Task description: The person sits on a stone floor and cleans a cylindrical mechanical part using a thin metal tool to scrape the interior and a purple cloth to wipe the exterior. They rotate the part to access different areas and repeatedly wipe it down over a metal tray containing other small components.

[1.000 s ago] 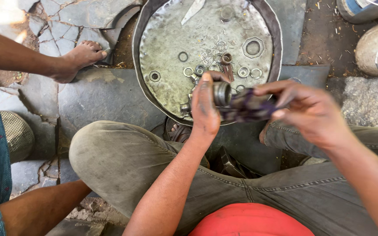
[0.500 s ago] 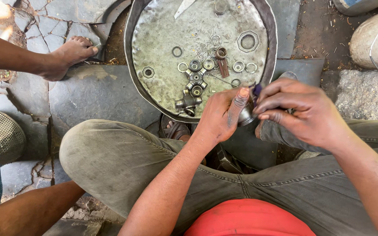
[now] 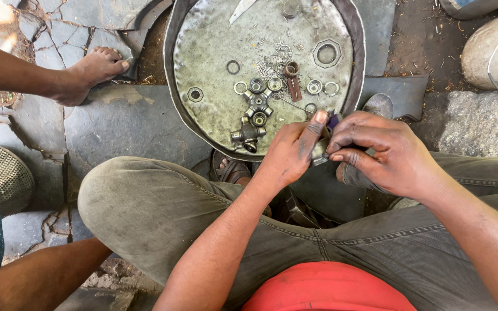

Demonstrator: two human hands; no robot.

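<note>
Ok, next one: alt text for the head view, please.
Seen from above, a seated person's left hand and right hand meet around a small part hidden between the fingers, over a round metal tray holding bearing cups, rings and a cross-shaped joint. Another person's bare foot rests on the stone floor nearby.

The pan [image 3: 203,52] at upper centre was dull, dented grey metal, its parts [image 3: 257,101] shinier steel with some rust. The floor [image 3: 116,132] at left was rough, cracked stone. The trousers [image 3: 145,207] below were matt olive cloth, and both hands looked grease-smeared.
</note>
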